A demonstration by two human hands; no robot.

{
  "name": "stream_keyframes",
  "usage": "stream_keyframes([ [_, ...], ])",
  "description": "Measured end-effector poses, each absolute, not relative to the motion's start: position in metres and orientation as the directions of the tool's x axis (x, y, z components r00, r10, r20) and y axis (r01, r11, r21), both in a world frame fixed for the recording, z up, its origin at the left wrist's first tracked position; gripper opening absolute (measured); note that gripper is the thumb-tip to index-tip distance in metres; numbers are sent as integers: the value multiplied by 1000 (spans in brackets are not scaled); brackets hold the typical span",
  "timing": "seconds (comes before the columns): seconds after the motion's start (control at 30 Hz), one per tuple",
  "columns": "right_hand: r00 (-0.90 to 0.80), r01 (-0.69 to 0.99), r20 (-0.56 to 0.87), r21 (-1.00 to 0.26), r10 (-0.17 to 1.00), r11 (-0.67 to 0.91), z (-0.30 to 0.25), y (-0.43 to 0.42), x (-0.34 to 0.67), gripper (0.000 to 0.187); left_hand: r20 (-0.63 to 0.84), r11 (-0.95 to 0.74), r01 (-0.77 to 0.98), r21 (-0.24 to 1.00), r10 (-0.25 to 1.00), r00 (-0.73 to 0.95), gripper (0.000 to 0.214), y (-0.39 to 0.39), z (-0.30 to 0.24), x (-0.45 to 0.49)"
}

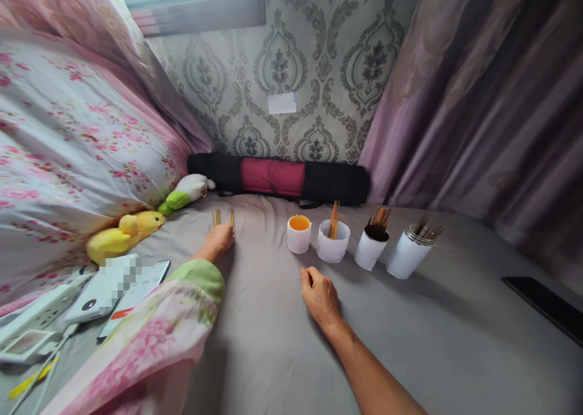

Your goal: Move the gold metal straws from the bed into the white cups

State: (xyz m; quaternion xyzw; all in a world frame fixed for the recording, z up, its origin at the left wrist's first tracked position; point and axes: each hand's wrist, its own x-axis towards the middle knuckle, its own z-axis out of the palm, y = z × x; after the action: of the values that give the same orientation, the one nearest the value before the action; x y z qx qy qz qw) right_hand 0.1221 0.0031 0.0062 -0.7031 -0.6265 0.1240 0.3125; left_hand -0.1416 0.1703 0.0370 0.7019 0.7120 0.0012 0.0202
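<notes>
On the grey sheet, my left hand (221, 239) is closed, with its fingers on a small bundle of thin wooden sticks (232, 218). Another bundle of similar sticks (217, 217) shows just past its knuckles. My right hand (320, 294) rests loosely curled with nothing visible in it. In front of it stands a white-wrapped cup with an orange inside (299, 237). To the right are a white cup holding light sticks (333, 250), a white-wrapped tin with darker sticks (370, 254), and a taller tilted-looking white-wrapped jar with brown sticks (407, 260).
A black and red roll bag (273, 177) lies along the wall. Plush toys (136, 229), a phone (136, 293), a white device (98, 296) and a power strip (40, 312) with cables are at the left. A black phone-like slab (544, 305) lies far right.
</notes>
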Motion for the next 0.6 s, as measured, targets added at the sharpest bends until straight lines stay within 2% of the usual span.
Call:
stream_keyframes([
  [0.6,187,799,221,-601,957,-17,6,3,122,32,-39,92,994,65,995,-89,30,164,46,-135],
])
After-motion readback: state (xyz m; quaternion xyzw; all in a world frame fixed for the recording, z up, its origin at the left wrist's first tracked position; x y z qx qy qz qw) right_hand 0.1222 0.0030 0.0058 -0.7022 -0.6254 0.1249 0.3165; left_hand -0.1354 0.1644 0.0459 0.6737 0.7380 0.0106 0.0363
